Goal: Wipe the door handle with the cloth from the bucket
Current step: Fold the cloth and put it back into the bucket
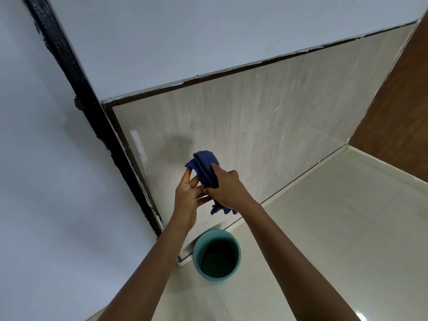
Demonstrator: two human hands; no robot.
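A dark blue cloth (205, 167) is bunched between both hands, in front of the pale door (266, 126). My right hand (225, 187) grips its middle, and a loose end hangs below the wrist. My left hand (188, 194) holds the cloth's left side, with a fingertip hooked in an upper fold. Below the hands a teal bucket (216, 254) stands on the floor against the door's lower edge; its inside looks dark. No door handle shows in this view.
A black door frame (92, 107) runs diagonally along the door's left side, next to a white wall (46, 181). A brown wooden panel (398, 107) stands at the right. Cream floor tiles (335, 228) spread around the bucket.
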